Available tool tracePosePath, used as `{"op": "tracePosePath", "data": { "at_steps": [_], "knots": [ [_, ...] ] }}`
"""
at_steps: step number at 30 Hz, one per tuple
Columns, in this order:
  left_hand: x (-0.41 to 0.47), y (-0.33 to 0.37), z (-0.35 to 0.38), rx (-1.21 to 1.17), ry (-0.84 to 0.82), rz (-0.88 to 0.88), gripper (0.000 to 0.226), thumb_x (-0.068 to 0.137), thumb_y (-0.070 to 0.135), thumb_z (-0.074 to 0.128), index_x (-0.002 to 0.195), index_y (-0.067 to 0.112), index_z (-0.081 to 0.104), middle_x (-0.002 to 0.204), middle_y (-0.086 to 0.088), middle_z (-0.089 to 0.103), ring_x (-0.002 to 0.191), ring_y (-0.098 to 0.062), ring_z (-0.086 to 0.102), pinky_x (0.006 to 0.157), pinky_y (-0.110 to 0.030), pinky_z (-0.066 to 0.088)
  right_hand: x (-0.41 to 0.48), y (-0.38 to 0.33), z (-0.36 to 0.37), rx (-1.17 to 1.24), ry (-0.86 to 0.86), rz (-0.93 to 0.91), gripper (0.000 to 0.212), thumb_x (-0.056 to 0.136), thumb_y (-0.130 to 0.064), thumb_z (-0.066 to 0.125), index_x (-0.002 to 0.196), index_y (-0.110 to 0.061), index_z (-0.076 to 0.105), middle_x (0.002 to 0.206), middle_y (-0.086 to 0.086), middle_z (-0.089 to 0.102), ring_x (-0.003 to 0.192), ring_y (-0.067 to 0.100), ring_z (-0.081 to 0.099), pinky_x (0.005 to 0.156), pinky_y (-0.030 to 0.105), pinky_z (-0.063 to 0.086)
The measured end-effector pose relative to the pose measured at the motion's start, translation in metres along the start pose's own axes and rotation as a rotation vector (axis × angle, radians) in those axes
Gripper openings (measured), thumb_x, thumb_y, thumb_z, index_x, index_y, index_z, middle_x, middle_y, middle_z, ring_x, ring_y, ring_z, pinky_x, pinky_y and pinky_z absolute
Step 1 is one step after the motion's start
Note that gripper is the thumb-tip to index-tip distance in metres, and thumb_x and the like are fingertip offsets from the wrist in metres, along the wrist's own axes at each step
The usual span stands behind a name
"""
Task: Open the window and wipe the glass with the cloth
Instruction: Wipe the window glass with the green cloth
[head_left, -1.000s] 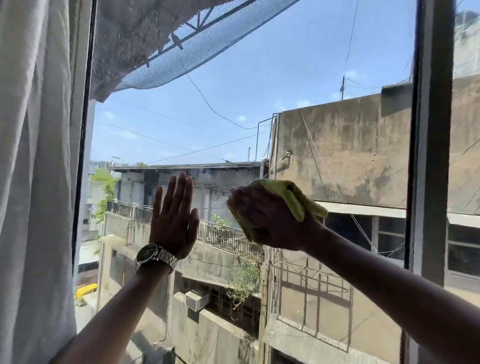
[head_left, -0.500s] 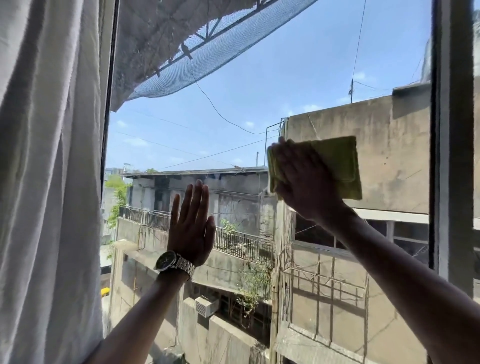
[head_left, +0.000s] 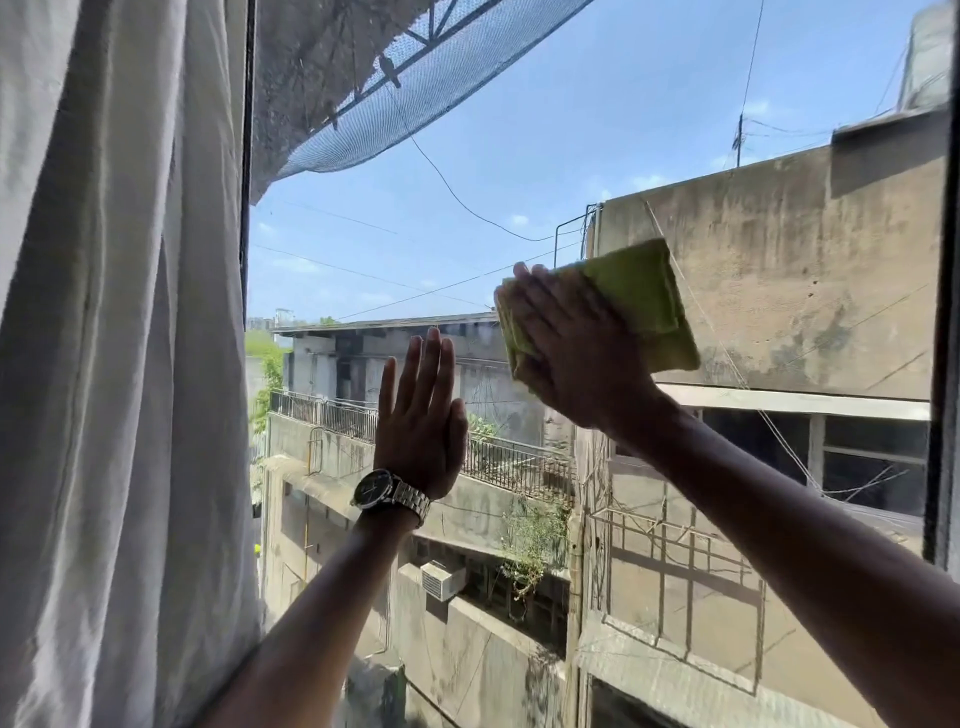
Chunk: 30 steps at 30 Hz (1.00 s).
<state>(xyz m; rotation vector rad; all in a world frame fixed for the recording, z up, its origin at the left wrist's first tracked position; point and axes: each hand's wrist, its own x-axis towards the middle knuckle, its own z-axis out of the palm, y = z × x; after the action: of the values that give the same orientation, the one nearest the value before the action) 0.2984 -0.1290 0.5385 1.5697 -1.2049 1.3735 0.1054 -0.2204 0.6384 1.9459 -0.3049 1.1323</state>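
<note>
Two hands are up at the glass (head_left: 519, 208): my left hand (head_left: 422, 415) lies flat and empty, fingers straight and together, while my right hand (head_left: 566, 348) presses the folded cloth (head_left: 649, 301) against the pane, right of centre, fingers laid over its left half. I judge the cloth light, soft and easily bunched, best held flat under the palm; the glass is rigid, smooth and fragile, so moderate pressure applies. No brand or writing is legible, including on the watch (head_left: 387, 492).
</note>
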Motion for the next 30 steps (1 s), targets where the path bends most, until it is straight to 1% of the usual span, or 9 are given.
{"op": "tracePosePath", "data": {
  "at_steps": [3, 10, 12, 17, 21, 23, 26, 28, 30],
  "knots": [
    [0.002, 0.000, 0.000, 0.009, 0.008, 0.000, 0.064, 0.103, 0.036, 0.017, 0.161, 0.008, 0.019, 0.172, -0.007, 0.012, 0.161, -0.024, 0.012, 0.132, -0.047, 0.008, -0.007, -0.021, 0.006, -0.007, 0.043, 0.124, 0.067, 0.103, -0.043, 0.035, 0.163, -0.016, 0.022, 0.171, 0.006, 0.025, 0.160, 0.023, 0.021, 0.131, 0.052, 0.019],
    [0.000, -0.004, 0.004, -0.016, 0.036, 0.012, 0.065, 0.101, 0.032, 0.024, 0.161, 0.008, 0.019, 0.171, -0.008, 0.011, 0.160, -0.027, 0.015, 0.130, -0.054, 0.015, -0.166, 0.005, 0.010, -0.060, -0.145, -0.095, 0.061, 0.107, -0.033, 0.028, 0.162, -0.010, 0.018, 0.166, 0.013, 0.035, 0.155, 0.032, 0.032, 0.130, 0.050, 0.018],
    [0.000, -0.004, 0.008, -0.012, 0.064, 0.031, 0.065, 0.101, 0.033, 0.023, 0.161, 0.010, 0.016, 0.172, -0.003, 0.005, 0.160, -0.027, 0.015, 0.130, -0.054, 0.014, -0.144, 0.060, -0.001, -0.224, -0.057, 0.071, 0.061, 0.108, -0.038, 0.020, 0.161, -0.007, 0.023, 0.165, 0.017, 0.037, 0.154, 0.033, 0.031, 0.130, 0.049, 0.008],
    [0.001, -0.009, 0.015, 0.032, 0.053, 0.021, 0.064, 0.103, 0.037, 0.017, 0.162, 0.012, 0.014, 0.172, -0.006, 0.011, 0.161, -0.025, 0.012, 0.133, -0.046, 0.005, -0.060, 0.090, -0.018, -0.110, 0.118, 0.558, 0.069, 0.107, -0.049, 0.025, 0.163, -0.009, 0.015, 0.170, 0.017, 0.022, 0.158, 0.035, 0.022, 0.128, 0.057, 0.022],
    [0.001, -0.008, 0.012, 0.048, 0.029, 0.013, 0.065, 0.102, 0.039, 0.016, 0.162, 0.011, 0.016, 0.172, -0.008, 0.013, 0.161, -0.025, 0.012, 0.133, -0.044, 0.002, -0.129, 0.009, 0.014, -0.091, -0.040, -0.091, 0.067, 0.107, -0.042, 0.035, 0.163, -0.011, 0.016, 0.169, 0.011, 0.030, 0.158, 0.029, 0.026, 0.130, 0.054, 0.022],
    [0.001, -0.007, 0.010, 0.047, 0.008, 0.002, 0.065, 0.102, 0.039, 0.016, 0.162, 0.013, 0.013, 0.172, -0.007, 0.011, 0.161, -0.024, 0.010, 0.133, -0.044, 0.002, -0.146, 0.033, 0.013, -0.200, -0.161, -0.327, 0.067, 0.109, -0.036, 0.034, 0.164, -0.008, 0.008, 0.172, 0.011, 0.021, 0.159, 0.029, 0.021, 0.130, 0.053, 0.026],
    [-0.002, -0.003, 0.008, 0.049, -0.002, -0.003, 0.065, 0.102, 0.039, 0.015, 0.162, 0.014, 0.011, 0.173, -0.005, 0.009, 0.161, -0.024, 0.009, 0.132, -0.046, 0.003, -0.107, 0.085, -0.004, -0.148, -0.099, 0.057, 0.068, 0.108, -0.044, 0.018, 0.163, -0.013, -0.008, 0.174, 0.011, 0.009, 0.162, 0.029, 0.009, 0.129, 0.056, 0.022],
    [-0.001, -0.002, 0.009, 0.036, -0.017, -0.030, 0.065, 0.103, 0.039, 0.013, 0.162, 0.013, 0.013, 0.172, -0.006, 0.011, 0.161, -0.024, 0.009, 0.132, -0.048, 0.006, -0.079, 0.080, -0.014, -0.059, 0.047, 0.461, 0.069, 0.107, -0.049, 0.024, 0.164, -0.012, 0.010, 0.172, 0.011, 0.019, 0.160, 0.029, 0.018, 0.129, 0.056, 0.022],
    [-0.001, 0.002, 0.005, 0.019, -0.046, -0.043, 0.066, 0.103, 0.041, 0.011, 0.162, 0.011, 0.016, 0.172, -0.008, 0.012, 0.161, -0.022, 0.009, 0.133, -0.046, 0.007, -0.083, 0.053, -0.007, -0.040, 0.089, 0.499, 0.070, 0.106, -0.050, 0.030, 0.163, -0.012, 0.016, 0.172, 0.010, 0.021, 0.159, 0.029, 0.021, 0.127, 0.055, 0.023]
  ]
}}
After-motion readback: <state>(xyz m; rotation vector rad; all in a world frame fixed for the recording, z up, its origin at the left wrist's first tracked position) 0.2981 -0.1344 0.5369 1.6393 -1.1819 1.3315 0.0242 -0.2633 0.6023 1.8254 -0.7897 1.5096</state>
